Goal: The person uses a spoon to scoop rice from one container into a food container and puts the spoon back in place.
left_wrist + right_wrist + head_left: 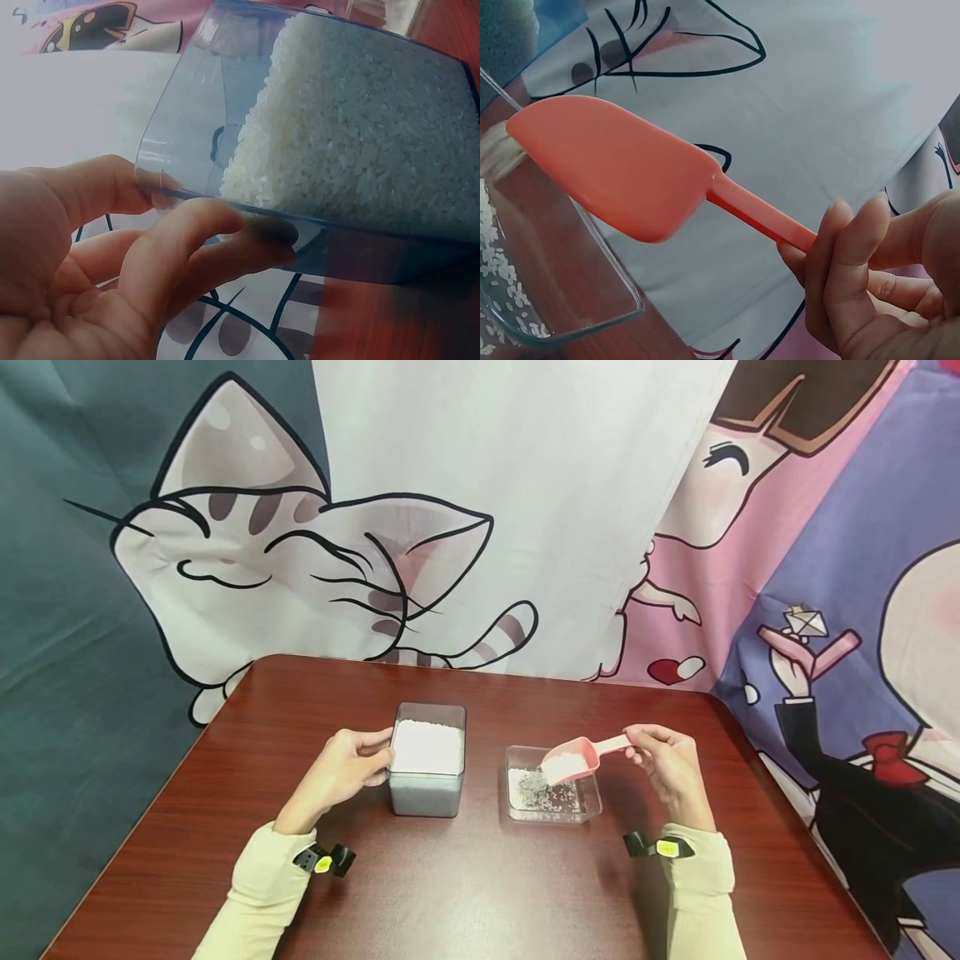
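A tall bluish see-through rice container (426,795) stands on the table, filled with white rice (367,127) that slopes lower at one end. My left hand (342,770) grips its left wall near the rim, with thumb and fingers curled at the edge. To the right, my right hand (670,766) pinches the handle end of a pink-orange scoop (619,165). Tilted to the left, the scoop holds white rice and hangs over a shallow clear tray (592,806). Rice grains lie scattered on the tray's bottom, and a blurred stream shows beside the scoop's lip.
The dark red wooden table (480,893) runs back to a cloth curtain (555,468) printed with a cartoon cat and figures. The container and the tray stand side by side, a narrow strip of table between them. Both wrists carry black straps (660,846).
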Tool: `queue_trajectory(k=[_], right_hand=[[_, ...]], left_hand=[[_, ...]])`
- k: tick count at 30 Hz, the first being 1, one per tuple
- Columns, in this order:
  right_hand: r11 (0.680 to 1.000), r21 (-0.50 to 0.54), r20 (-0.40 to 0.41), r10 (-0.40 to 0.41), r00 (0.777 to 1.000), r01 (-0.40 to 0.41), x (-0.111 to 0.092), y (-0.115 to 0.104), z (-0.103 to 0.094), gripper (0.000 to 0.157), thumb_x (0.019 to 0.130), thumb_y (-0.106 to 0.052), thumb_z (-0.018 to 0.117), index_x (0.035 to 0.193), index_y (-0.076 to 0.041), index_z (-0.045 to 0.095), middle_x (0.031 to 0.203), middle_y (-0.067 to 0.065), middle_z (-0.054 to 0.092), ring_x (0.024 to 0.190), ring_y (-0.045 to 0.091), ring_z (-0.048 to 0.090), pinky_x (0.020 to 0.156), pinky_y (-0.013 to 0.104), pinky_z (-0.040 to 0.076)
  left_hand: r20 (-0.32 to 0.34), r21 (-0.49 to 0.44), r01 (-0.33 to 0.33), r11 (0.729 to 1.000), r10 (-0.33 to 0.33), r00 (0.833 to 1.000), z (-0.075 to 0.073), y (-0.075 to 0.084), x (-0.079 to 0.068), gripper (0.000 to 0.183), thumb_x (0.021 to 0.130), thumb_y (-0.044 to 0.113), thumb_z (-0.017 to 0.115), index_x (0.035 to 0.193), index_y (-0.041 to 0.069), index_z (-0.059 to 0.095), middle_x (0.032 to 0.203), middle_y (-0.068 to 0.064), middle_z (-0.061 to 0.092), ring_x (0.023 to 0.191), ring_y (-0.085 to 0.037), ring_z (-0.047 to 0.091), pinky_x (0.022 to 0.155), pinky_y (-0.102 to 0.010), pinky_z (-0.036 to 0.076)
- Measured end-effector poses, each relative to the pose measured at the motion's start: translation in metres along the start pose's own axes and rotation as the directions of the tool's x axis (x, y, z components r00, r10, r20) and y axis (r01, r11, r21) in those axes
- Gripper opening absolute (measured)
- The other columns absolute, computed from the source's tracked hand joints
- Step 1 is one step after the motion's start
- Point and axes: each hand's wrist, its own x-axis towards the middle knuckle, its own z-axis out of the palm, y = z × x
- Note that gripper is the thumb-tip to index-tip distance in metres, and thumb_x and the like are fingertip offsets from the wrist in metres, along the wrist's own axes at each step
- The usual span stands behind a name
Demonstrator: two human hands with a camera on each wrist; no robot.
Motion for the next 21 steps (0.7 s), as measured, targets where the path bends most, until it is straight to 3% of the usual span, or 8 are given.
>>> queue_trajectory(k=[21], right_hand=[[0.996,-0.048,0.000,-0.078,0.997,0.078,-0.0065,-0.0064,0.0087,0.010,0.085,0.003,0.061,0.088,0.010,0.066,0.069,0.008,0.066,0.050,0.013,0.060,0.046,0.018,0.052]], left_hand=[[-0.005,0.017,-0.004,1.000,0.004,1.000,-0.0001,0.0002,-0.0008,0.043,0.088,0.010,0.059,0.128,-0.004,0.050,0.113,-0.022,0.061,0.088,-0.018,0.064,0.069,-0.029,0.056]])
